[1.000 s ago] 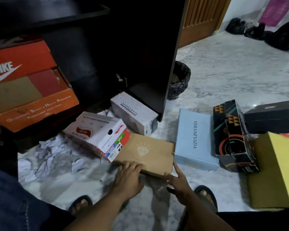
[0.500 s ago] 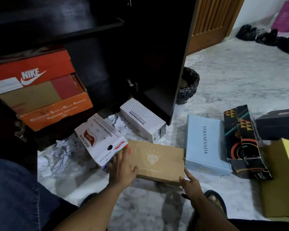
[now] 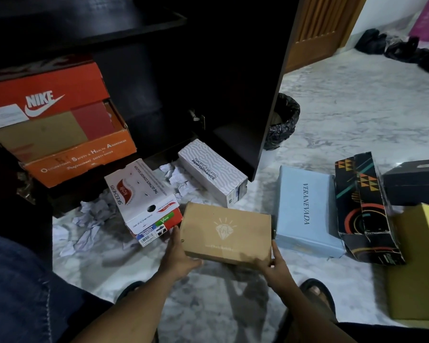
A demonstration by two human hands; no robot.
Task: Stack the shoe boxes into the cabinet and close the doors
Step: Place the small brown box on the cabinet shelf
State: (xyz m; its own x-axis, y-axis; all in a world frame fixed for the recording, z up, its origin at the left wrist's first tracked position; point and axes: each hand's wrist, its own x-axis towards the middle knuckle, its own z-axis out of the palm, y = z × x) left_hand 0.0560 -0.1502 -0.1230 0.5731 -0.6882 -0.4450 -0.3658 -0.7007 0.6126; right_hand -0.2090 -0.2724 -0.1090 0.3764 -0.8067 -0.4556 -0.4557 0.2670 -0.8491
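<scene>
Matt brown cardboard box (image 3: 225, 233), glossy marble floor (image 3: 357, 115), crumpled white paper (image 3: 92, 216).

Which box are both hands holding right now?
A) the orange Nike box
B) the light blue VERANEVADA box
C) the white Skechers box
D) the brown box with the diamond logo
D: the left hand and the right hand grip opposite ends of the brown box, while the light blue box lies untouched beside it.
</scene>
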